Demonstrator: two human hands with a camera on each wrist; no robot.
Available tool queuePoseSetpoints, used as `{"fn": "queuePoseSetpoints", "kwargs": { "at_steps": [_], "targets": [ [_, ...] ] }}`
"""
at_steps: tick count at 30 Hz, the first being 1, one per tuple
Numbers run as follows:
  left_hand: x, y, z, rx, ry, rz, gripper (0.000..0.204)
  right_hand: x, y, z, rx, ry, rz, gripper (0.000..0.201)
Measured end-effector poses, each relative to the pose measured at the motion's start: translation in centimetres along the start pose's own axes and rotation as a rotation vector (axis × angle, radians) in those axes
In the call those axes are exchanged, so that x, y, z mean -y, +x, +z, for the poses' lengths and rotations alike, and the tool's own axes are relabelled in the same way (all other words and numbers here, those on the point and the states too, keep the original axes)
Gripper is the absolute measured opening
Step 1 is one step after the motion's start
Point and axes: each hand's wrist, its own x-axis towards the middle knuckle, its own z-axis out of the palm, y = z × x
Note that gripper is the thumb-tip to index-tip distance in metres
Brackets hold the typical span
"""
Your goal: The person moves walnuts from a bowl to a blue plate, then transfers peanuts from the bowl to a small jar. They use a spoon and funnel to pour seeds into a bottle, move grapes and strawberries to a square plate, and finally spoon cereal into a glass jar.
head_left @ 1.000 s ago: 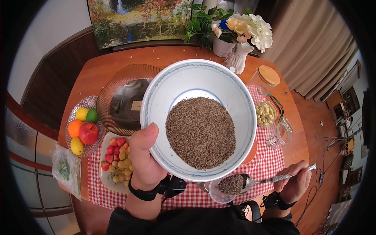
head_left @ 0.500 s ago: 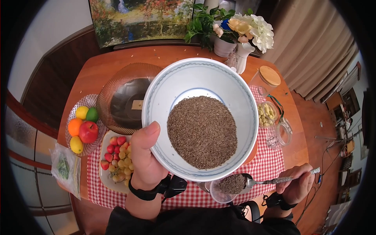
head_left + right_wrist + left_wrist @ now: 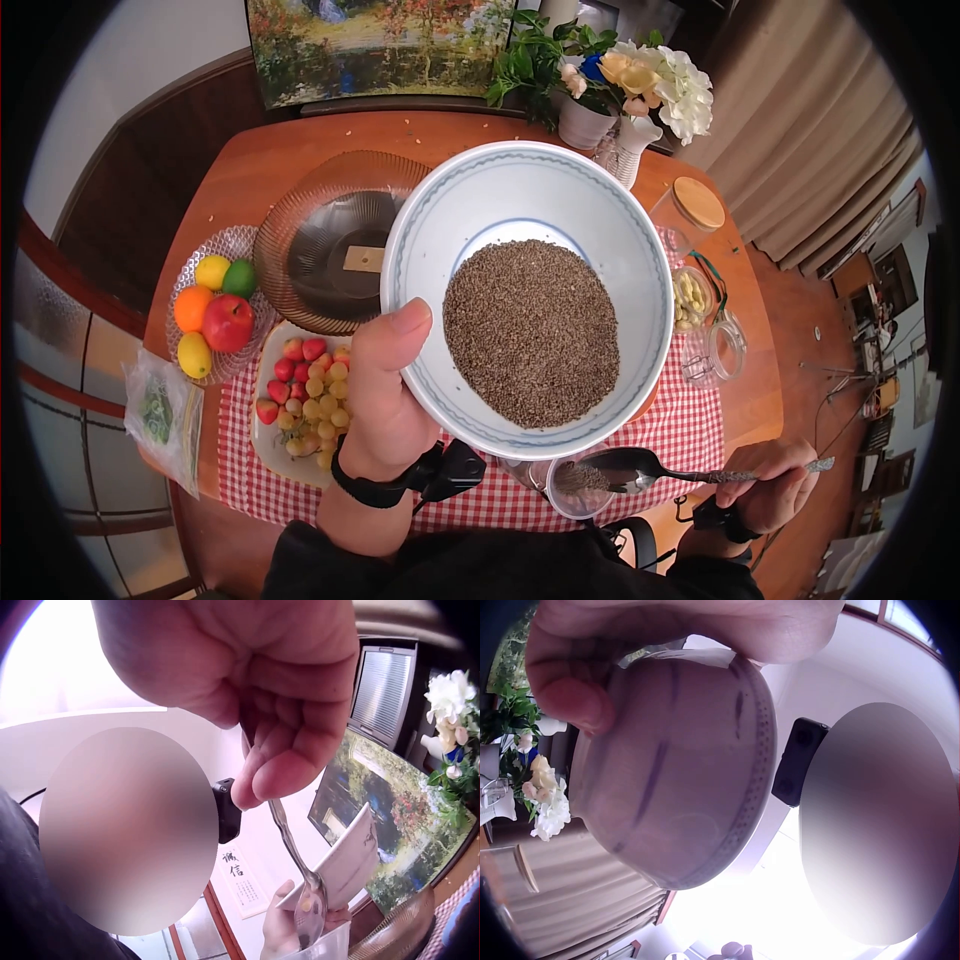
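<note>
My left hand [image 3: 385,400] grips a white bowl [image 3: 655,300] by its left rim, thumb on the rim; the bowl is tilted toward the camera and holds dark brown grains [image 3: 532,330]. In the left wrist view, fingers curl round the underside of the bowl [image 3: 682,765]. Pinched by its handle end in my right hand [image 3: 775,485] is a metal spoon [image 3: 640,465]. The spoon's bowl is over a small clear cup [image 3: 580,500] with grains in it, below the white bowl. The right wrist view shows the spoon [image 3: 311,907] by the clear cup [image 3: 330,945].
A large amber glass bowl [image 3: 300,250], a plate of fruit [image 3: 265,320] and a dish of strawberries and grapes [image 3: 262,440] stand left, with a plastic bag [image 3: 160,415]. Right are a wooden-lidded jar [image 3: 690,205], an open clip jar [image 3: 690,300] and flowers [image 3: 680,95] behind.
The white bowl and my left hand have moved slightly right in view. The spoon, heaped with grains earlier, now shows a mostly bare dark bowl, and my right hand has shifted slightly right and down.
</note>
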Motion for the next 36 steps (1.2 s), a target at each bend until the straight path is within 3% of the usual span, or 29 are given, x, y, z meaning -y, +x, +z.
{"fn": "queuePoseSetpoints", "kwargs": {
  "at_steps": [5, 8, 11, 15, 18, 21, 23, 25, 27, 29, 31, 33, 36],
  "targets": [
    [-0.1, -0.1, 0.0, 0.002, 0.015, 0.003, 0.06, 0.2, -0.3, -0.2, -0.066, 0.043, -0.054, 0.032],
    [0.1, -0.2, -0.1, 0.056, 0.028, -0.01, 0.06, 0.3, 0.3, 0.1, -0.003, 0.014, -0.072, 0.031],
    [0.5, -0.3, -0.2, 0.005, 0.01, -0.011, 0.062, 0.1, 0.4, 0.1, 0.003, 0.029, -0.12, 0.032],
    [0.6, -0.5, -0.5, -0.001, -0.179, -0.015, 0.063, -0.1, 0.4, -0.1, -0.023, 0.077, -0.152, 0.036],
    [0.6, -0.4, 0.0, -0.242, 0.007, 0.057, 0.064, -0.3, 0.4, -0.7, -0.019, 0.144, -0.144, 0.033],
    [0.9, 0.0, -0.4, -0.15, -0.072, 0.084, 0.056, -0.6, 0.6, -1.5, -0.043, 0.215, -0.14, 0.031],
    [1.0, 0.1, -0.7, -0.129, -0.038, 0.072, 0.057, -0.7, 0.9, -1.2, -0.164, 0.287, -0.152, 0.03],
    [0.9, 0.4, -0.9, -0.173, 0.084, 0.08, 0.064, -1.2, 1.7, -0.7, -0.212, 0.302, -0.118, 0.03],
    [1.5, 0.6, 0.1, -0.205, 0.132, 0.107, 0.057, -1.6, 2.3, -0.6, -0.183, 0.258, -0.063, 0.031],
    [1.2, 0.3, -0.2, -0.373, 0.232, 0.147, 0.057, -1.9, 2.8, -0.5, -0.125, 0.232, 0.01, 0.032],
    [1.3, 0.3, -0.1, -0.319, 0.27, 0.12, 0.057, -1.9, 3.1, 0.0, -0.113, 0.204, 0.088, 0.036],
    [1.8, 0.3, 0.6, -0.431, 0.284, 0.16, 0.056, -1.8, 3.2, 0.4, -0.131, 0.171, 0.17, 0.04],
    [1.8, 0.4, 0.3, -0.465, 0.292, 0.156, 0.059, -3.0, 3.6, 0.5, -0.08, 0.301, 0.179, 0.049]
  ]
}}
